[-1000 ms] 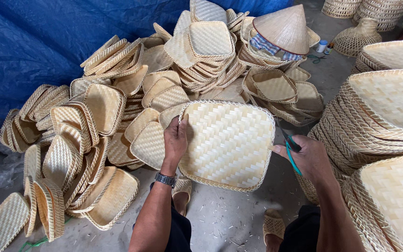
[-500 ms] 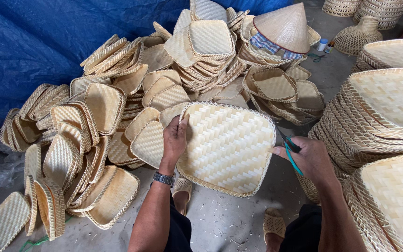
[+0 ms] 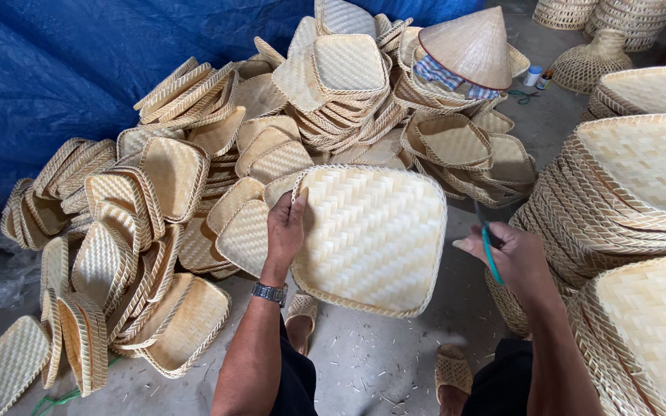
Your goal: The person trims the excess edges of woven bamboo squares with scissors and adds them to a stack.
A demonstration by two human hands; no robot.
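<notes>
My left hand (image 3: pixel 284 231) grips the left rim of a square woven bamboo tray (image 3: pixel 375 235), holding it tilted up with its underside toward me. A wristwatch (image 3: pixel 269 293) sits on that wrist. My right hand (image 3: pixel 506 258) is just right of the tray, apart from its edge, closed on green-handled scissors (image 3: pixel 489 250). Both arms reach up from the bottom of the view.
Heaps of similar woven trays (image 3: pixel 171 177) spread left and behind, against a blue tarp (image 3: pixel 48 77). Tall stacks of trays (image 3: pixel 641 177) stand at the right. A conical hat (image 3: pixel 472 46) rests on the far pile. My sandalled feet (image 3: pixel 452 370) are on a grey floor strewn with trimmings.
The tray has turned slightly in my left hand. My right hand with the scissors has stayed close to the tray's right edge, shifting a little.
</notes>
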